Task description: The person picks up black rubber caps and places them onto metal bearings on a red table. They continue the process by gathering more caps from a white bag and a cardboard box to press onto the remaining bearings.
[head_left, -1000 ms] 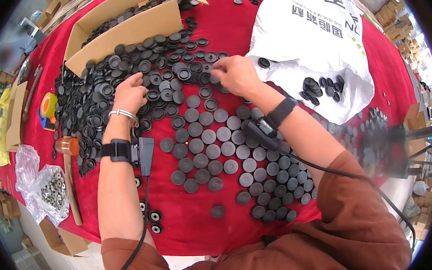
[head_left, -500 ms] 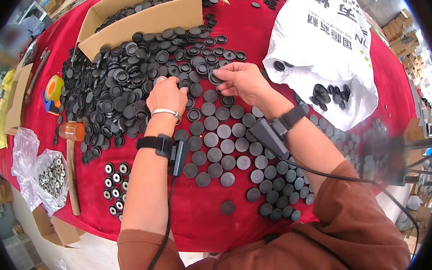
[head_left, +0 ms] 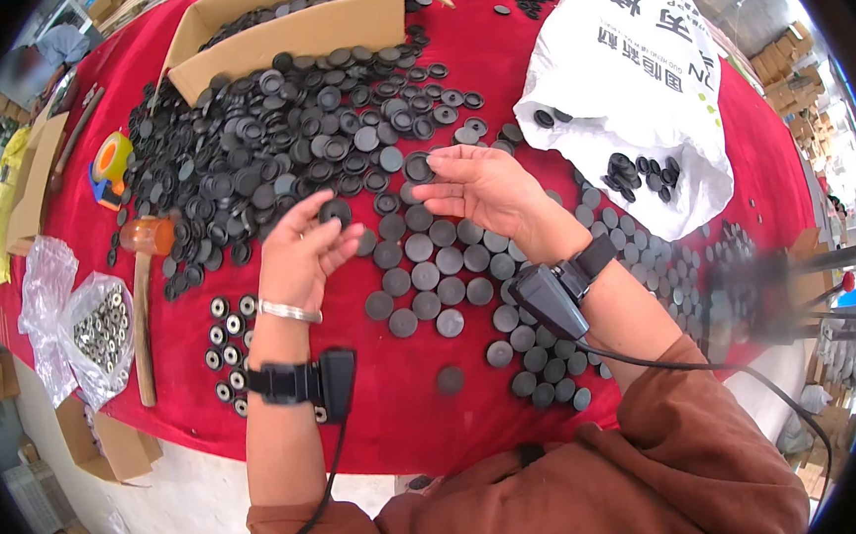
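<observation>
My left hand point(head_left: 291, 265) is raised at the near edge of the heap, pinching a round black cap point(head_left: 335, 212) between thumb and fingers. Further right, my right hand point(head_left: 487, 191) grips another black cap, a rimmed disc point(head_left: 417, 168), at its fingertips. Behind both hands spreads a heap of loose black caps point(head_left: 233, 171), some showing their hollow side. Flat-side-up caps point(head_left: 423, 275) lie in a loose layer on the red cloth point(head_left: 378, 409), below and right of my right hand.
An open cardboard box point(head_left: 294, 48) of caps stands behind the heap. At left lie a mallet point(head_left: 144, 317), a tape dispenser point(head_left: 110, 168) and a plastic bag of metal rings point(head_left: 103, 334). Several caps with metal rings point(head_left: 219, 334) stand nearby. A white sack point(head_left: 624, 94) lies right.
My left hand has drawn back from the heap toward me and to the left, bringing a cap with it. My right hand has come slightly nearer, still holding its cap.
</observation>
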{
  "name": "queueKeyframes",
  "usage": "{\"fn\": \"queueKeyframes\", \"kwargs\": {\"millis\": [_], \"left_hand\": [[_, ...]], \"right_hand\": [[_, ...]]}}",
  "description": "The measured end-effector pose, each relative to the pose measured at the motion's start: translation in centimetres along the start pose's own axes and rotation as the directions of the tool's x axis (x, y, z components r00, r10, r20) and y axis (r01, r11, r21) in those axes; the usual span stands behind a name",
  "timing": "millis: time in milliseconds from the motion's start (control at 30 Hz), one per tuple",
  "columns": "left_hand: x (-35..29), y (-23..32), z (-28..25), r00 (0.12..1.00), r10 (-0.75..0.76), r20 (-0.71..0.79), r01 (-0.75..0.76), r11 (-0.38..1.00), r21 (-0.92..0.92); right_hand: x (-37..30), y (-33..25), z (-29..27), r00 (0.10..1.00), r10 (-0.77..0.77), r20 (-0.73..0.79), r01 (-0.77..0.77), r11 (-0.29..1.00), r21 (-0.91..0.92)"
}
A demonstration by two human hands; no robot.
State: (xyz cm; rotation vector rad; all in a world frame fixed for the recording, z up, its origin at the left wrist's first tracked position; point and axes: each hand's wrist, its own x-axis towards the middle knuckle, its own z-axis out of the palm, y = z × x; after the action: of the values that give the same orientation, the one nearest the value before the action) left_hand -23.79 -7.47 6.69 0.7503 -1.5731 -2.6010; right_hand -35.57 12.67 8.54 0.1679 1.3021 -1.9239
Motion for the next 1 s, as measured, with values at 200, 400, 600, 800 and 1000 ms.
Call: {"fn": "queueKeyframes", "kwargs": {"millis": [200, 400, 600, 800, 1000], "left_hand": [[-12.5, -5.6, -4.4, 0.98, -0.191, 0.057, 0.198, 0.961, -0.191], [-21.0, -11.2, -7.7, 0.945, -0.321, -0.063, 0.286, 0.903, -0.322], [-22.3, -12.5, -7.3, 0.961, -0.242, -0.137, 0.167, 0.897, -0.41], [-22.3, -12.6, -7.5, 0.954, -0.24, -0.177, 0.133, 0.873, -0.47], [-22.3, -12.5, -7.9, 0.948, -0.25, -0.199, 0.114, 0.847, -0.519]], "right_hand": [[-2.3, 4.9, 3.1, 0.99, 0.069, 0.123, -0.067, 0.997, -0.025], [-3.0, 13.1, 8.3, 0.984, -0.038, 0.176, 0.129, 0.83, -0.543], [0.7, 16.2, 11.0, 0.656, -0.523, 0.544, 0.68, 0.097, -0.726], [1.5, 17.4, 10.8, 0.453, -0.435, 0.778, 0.704, -0.362, -0.611], [0.5, 15.4, 12.5, 0.9, -0.345, 0.267, 0.429, 0.587, -0.687]]}}
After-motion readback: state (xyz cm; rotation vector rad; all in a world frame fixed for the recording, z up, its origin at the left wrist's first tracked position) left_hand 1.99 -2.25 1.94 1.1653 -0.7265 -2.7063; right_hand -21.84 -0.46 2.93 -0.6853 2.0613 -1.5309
